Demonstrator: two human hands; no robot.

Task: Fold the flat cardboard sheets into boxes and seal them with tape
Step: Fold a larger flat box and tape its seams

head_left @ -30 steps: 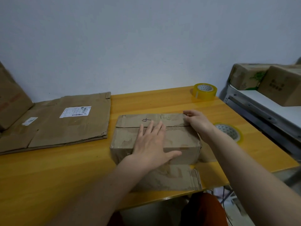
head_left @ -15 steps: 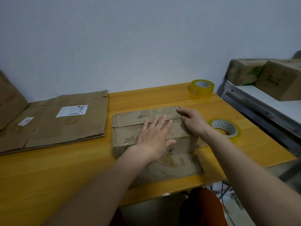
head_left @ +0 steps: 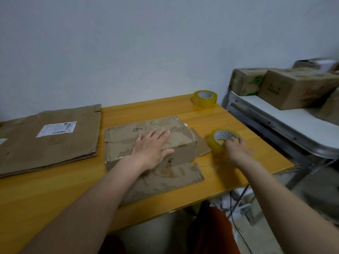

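Note:
A worn cardboard box (head_left: 121,142) with its top flaps folded down sits mid-table, a loose flap (head_left: 170,178) lying flat toward me. My left hand (head_left: 152,149) presses flat on the box top, fingers spread. Right of the box, my right hand (head_left: 236,149) rests on a yellow tape roll (head_left: 222,137) lying flat, fingers curling over its near rim; the hand is blurred. A second yellow tape roll (head_left: 205,98) stands at the table's far right corner. A stack of flat cardboard sheets (head_left: 49,136) lies at the left.
The orange table (head_left: 55,189) ends close to me and at the right near a white folding table (head_left: 286,121) carrying several finished boxes (head_left: 295,88). A wall stands behind. A cable and clutter lie on the floor at lower right.
My right hand left the box's far right corner and moved right onto the near tape roll. My left hand stayed flat on the box top. The view shifted slightly.

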